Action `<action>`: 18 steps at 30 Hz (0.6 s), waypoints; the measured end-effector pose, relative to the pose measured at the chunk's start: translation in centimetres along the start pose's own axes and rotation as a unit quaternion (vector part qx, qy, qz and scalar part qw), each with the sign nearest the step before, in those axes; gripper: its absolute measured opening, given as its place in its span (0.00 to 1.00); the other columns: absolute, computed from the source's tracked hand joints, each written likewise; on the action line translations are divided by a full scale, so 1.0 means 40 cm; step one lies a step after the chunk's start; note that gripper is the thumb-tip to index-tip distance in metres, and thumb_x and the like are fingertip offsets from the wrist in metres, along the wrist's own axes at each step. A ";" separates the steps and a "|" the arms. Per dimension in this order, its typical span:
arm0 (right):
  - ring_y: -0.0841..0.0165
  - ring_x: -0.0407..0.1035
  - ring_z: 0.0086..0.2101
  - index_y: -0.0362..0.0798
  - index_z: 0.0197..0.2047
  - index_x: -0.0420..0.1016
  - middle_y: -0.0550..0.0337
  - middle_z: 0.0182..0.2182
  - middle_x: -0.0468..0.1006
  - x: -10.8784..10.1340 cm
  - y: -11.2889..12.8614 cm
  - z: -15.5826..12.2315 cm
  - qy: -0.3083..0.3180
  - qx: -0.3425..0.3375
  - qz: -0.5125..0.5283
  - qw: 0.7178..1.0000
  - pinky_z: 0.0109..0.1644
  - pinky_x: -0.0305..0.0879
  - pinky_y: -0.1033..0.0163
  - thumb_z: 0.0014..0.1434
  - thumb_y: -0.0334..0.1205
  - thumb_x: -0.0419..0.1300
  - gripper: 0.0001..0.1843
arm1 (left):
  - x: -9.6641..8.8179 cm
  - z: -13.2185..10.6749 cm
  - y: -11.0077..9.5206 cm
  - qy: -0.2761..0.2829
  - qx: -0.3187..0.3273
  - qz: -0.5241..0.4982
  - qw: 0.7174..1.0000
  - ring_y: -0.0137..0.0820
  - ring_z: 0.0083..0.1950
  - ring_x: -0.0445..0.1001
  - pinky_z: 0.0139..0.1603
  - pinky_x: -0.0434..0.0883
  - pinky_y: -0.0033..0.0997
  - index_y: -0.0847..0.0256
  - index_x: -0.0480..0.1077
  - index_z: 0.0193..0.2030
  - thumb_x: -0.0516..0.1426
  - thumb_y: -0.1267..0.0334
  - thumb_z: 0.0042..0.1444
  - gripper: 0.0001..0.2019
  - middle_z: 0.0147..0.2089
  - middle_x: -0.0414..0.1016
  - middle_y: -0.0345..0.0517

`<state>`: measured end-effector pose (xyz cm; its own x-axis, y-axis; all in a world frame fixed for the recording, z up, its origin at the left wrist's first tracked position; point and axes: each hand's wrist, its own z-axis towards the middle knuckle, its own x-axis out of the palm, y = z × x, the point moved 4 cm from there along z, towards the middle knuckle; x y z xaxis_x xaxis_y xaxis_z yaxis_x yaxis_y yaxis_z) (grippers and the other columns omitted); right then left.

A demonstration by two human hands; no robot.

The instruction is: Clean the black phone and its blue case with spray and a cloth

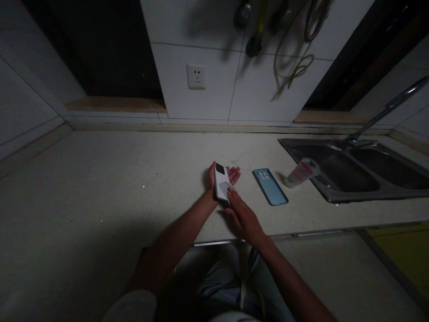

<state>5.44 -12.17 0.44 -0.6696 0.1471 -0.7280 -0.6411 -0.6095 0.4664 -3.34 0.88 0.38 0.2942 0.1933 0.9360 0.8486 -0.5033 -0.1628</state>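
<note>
Your left hand (225,175) lies palm up with the fingers spread and only the thumb curled over one edge. It cradles a white phone (221,182) that rests back-up, its dark camera block at the far end. Your right hand (244,218) has its fingers stretched out rather than closed. The fingertips (231,191) press a small pale square (226,185) against the lower half of the phone. Whether it is cloth or paper, you cannot tell. Phone and hands sit just above the countertop (134,179), near its front edge.

No brand or writing can be read on the phone. Just to the right a blue phone case (270,186) lies flat with its camera cut-outs at the far end. Beyond it a white tube (301,172) lies tipped beside the rim of the steel sink (355,197). Its red marking is too small to read. A faucet (385,112) reaches over the basins, and a wall socket (196,77) sits on the tiles behind.
</note>
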 end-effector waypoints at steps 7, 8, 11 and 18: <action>0.59 0.72 0.54 0.56 0.65 0.69 0.49 0.57 0.76 -0.044 0.026 0.024 -0.115 -0.014 -0.019 0.993 0.55 0.73 0.49 0.67 0.35 0.56 0.24 | 0.010 -0.015 0.024 -0.069 0.021 0.024 0.997 0.36 0.31 0.77 0.44 0.76 0.42 0.62 0.68 0.36 0.54 0.40 0.60 0.23 0.29 0.73 0.48; 0.58 0.72 0.52 0.55 0.63 0.71 0.48 0.55 0.77 -0.052 0.021 0.037 -0.119 -0.009 -0.023 0.993 0.53 0.73 0.49 0.66 0.36 0.58 0.22 | 0.009 -0.016 0.030 -0.087 0.031 0.026 0.995 0.36 0.31 0.77 0.44 0.77 0.42 0.61 0.67 0.37 0.55 0.39 0.59 0.23 0.29 0.72 0.46; 0.56 0.72 0.49 0.52 0.58 0.75 0.48 0.51 0.79 -0.071 0.004 0.075 -0.112 0.011 -0.021 0.993 0.52 0.72 0.49 0.64 0.39 0.60 0.19 | 0.009 -0.018 0.036 -0.117 0.059 0.023 0.991 0.36 0.35 0.78 0.47 0.77 0.45 0.58 0.65 0.38 0.57 0.38 0.57 0.23 0.32 0.70 0.44; 0.63 0.72 0.34 0.48 0.38 0.79 0.57 0.33 0.80 -0.128 -0.058 0.096 -0.245 0.213 0.175 0.929 0.41 0.70 0.58 0.61 0.50 0.60 0.14 | 0.040 -0.027 -0.005 0.016 0.046 0.018 0.999 0.47 0.53 0.77 0.60 0.70 0.50 0.64 0.72 0.46 0.51 0.38 0.62 0.28 0.41 0.78 0.57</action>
<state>8.91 -8.54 5.00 -0.8889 0.3984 -0.2262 -0.3715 -0.3377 0.8649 -3.53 0.38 2.25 0.3121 0.1499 0.9381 0.8751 -0.4298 -0.2225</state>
